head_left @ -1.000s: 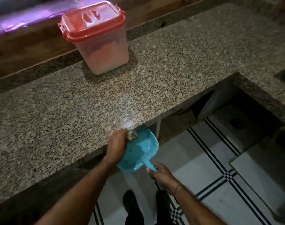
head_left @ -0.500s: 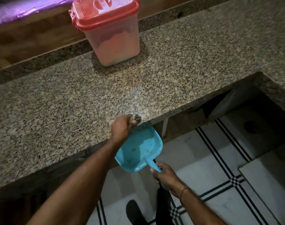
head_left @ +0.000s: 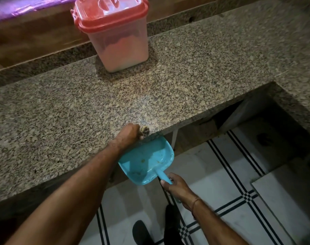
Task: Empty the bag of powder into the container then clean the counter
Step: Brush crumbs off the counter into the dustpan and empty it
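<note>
The right hand (head_left: pixel 177 187) is curled round the handle of the dustpan (head_left: pixel 147 160); the left hand (head_left: pixel 129 134) pinches a small fibrous wad (head_left: pixel 145 130). On the granite counter (head_left: pixel 194 82) the red-lidded container (head_left: pixel 118 43) stands at the back, powder inside. The dustpan sits just under the front edge, the wad on that edge above it.

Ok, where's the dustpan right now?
Head view, lower centre: the blue dustpan is held under the counter edge by the right hand, just below the left hand.

Container (head_left: pixel 118 43) stands far back on counter (head_left: pixel 203 68); bare granite between it and dustpan (head_left: pixel 147 160)
</note>
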`<control>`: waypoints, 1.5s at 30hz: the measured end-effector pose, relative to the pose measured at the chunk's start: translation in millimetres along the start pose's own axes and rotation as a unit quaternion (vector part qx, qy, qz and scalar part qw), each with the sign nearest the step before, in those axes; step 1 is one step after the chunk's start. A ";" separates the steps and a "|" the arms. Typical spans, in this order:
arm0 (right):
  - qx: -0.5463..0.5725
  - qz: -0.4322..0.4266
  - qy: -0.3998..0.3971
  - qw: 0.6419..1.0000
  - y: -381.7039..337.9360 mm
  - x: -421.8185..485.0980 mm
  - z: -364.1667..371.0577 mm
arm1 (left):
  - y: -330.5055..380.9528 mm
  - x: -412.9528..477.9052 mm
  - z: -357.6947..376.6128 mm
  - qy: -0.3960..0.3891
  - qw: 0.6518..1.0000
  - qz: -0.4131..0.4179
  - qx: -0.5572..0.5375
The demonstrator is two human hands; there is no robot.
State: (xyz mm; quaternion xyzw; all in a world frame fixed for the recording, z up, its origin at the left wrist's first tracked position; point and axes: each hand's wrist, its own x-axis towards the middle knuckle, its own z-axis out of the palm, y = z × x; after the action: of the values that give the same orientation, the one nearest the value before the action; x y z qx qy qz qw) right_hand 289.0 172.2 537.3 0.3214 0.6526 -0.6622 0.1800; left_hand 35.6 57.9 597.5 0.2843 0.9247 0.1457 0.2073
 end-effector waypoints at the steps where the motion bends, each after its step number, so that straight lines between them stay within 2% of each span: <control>1: -0.001 0.002 0.001 1.000 1.8 -0.4 0.8 | 1.1 -11.5 4.1 0.033 0.999 0.014 0.003; 3: 0.001 0.004 -0.001 1.000 3.5 -1.4 3.4 | 1.0 -38.7 18.1 0.088 0.995 0.047 -0.002; 6: 0.008 0.001 -0.002 1.000 2.4 0.3 7.9 | -0.8 -71.7 49.5 0.090 0.994 0.066 0.005; 11: 0.000 -0.014 -0.008 1.000 -4.4 7.1 9.4 | -8.7 -66.3 12.6 0.204 0.976 -0.058 -0.048; 13: -0.009 -0.022 -0.008 1.000 -2.1 8.5 10.0 | -27.3 -63.3 -2.7 0.220 0.967 -0.118 -0.040; 15: -0.018 -0.024 -0.004 1.000 3.2 8.9 8.5 | -40.1 -61.0 -3.8 0.205 0.964 -0.166 -0.036; 17: -0.020 -0.021 0.002 1.000 8.1 9.2 5.6 | -34.6 -55.6 -1.1 0.205 0.959 -0.180 -0.079; 21: -0.024 -0.013 0.005 1.000 14.4 10.6 2.2 | 3.2 -28.2 5.3 0.174 0.974 -0.064 -0.128; 24: -0.023 -0.006 0.004 1.000 18.4 9.0 2.0 | 8.7 -15.8 14.4 0.140 0.978 -0.041 -0.146; 27: -0.033 0.000 0.009 0.999 20.3 8.7 -1.4 | 12.1 -40.3 25.4 0.157 0.975 0.026 -0.153; 29: -0.051 0.003 0.004 0.999 22.1 5.6 2.0 | 5.8 -75.8 51.6 0.108 0.985 0.045 -0.124; 31: -0.067 0.007 -0.014 0.998 25.6 2.8 8.2 | -21.3 -105.2 88.4 0.054 0.991 -0.055 -0.109; 33: -0.103 0.006 -0.046 0.994 28.6 -1.6 22.5 | -56.9 -129.9 114.4 0.069 0.970 -0.176 -0.152; 35: -0.141 0.007 -0.070 0.988 32.7 -6.1 38.8 | -79.5 -149.0 120.5 0.103 0.953 -0.203 -0.198; 38: -0.178 0.004 -0.107 0.978 36.6 -14.2 64.2 | -95.4 -178.0 98.8 0.180 0.910 -0.238 -0.288; 45: -0.261 -0.016 -0.194 0.945 35.8 -40.9 155.3 | -175.6 -293.9 100.6 0.258 0.813 -0.367 -0.371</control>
State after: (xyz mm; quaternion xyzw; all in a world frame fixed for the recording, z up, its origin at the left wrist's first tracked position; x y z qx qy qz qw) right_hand 312.7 9.6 528.4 0.1177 0.7603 -0.5209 0.3697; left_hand 221.9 -238.8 530.1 -0.2227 0.8555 0.4589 0.0887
